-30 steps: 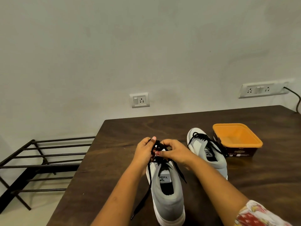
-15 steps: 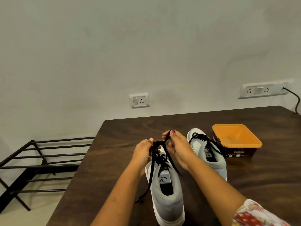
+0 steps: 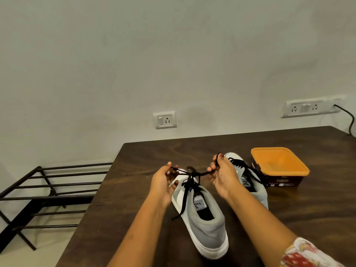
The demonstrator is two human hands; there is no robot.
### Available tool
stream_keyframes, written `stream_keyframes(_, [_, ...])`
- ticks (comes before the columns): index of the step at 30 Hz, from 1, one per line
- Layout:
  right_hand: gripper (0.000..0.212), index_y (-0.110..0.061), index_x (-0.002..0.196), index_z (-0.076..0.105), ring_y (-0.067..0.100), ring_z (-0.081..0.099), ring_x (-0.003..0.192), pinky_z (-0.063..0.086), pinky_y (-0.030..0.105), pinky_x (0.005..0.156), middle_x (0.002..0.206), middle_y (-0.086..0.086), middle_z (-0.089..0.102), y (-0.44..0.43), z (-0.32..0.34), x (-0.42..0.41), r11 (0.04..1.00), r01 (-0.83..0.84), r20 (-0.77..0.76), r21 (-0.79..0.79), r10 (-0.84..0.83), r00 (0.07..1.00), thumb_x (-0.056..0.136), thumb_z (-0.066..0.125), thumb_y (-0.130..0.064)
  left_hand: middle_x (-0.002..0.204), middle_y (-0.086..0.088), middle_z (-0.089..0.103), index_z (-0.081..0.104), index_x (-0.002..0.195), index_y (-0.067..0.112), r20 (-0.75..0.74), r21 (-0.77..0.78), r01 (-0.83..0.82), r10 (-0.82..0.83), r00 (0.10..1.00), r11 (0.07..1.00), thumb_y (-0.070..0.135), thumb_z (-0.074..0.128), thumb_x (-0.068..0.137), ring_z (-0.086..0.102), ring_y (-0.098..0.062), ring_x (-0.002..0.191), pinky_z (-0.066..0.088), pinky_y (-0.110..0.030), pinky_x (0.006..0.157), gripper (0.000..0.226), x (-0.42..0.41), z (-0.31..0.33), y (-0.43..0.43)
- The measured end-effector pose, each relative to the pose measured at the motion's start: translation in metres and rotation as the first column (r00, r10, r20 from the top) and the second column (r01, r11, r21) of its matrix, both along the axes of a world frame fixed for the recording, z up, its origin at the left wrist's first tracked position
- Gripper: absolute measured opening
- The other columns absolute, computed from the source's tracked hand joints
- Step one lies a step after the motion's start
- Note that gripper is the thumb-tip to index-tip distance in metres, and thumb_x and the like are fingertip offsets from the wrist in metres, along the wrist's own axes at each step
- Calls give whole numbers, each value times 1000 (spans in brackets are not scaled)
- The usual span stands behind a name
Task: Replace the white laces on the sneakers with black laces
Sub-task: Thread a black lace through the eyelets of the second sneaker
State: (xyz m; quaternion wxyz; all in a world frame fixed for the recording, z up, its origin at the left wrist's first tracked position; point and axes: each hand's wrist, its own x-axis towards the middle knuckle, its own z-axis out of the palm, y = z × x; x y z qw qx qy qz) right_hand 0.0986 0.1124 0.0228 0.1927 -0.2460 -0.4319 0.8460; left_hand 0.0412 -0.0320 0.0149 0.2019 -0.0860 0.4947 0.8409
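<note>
A dark wooden table (image 3: 125,199) carried 3 things. A brown tub (image 3: 281,182) with an orange lid stood toward its far right. 1 grey-and-white sneaker (image 3: 259,191) lay just left of the tub; the 2nd sneaker (image 3: 208,234), threaded with a black lace (image 3: 185,197), sat further left and nearer.

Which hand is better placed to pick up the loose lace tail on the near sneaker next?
Left, probably. The loose black lace tail hangs down the near sneaker just below the left hand; the right hand grips a strand beyond the knot.
</note>
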Motion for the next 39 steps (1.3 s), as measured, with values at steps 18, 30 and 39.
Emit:
stream_keyframes(18, [33,-18,73,40,11,24,46,15,19,40,58,-1,29,15,-12,7,979,26,341,204,-96,935,103,30,-28,47,-3,36,36,57,14,-206,-439,-117,27,978,891,16,59,92,34,-16,44,20,-22,43,42,-19,-21,-15])
stream_keyframes(30, [35,-17,69,39,15,27,48,17,22,45,57,1,30,6,-12,14,963,-14,365,267,-88,927,102,31,-24,50,-4,28,29,54,16,-390,-597,-179,-89,916,782,15,59,91,29,-19,46,30,-27,52,48,-17,-31,-39])
stream_keyframes(39, [35,-19,72,54,12,40,60,34,26,56,64,1,42,8,-10,14,549,-294,310,782,67,948,102,39,-30,78,0,57,61,74,13,-267,-864,159,-703,658,477,50,79,64,55,-14,79,47,-29,74,42,-13,-27,-49])
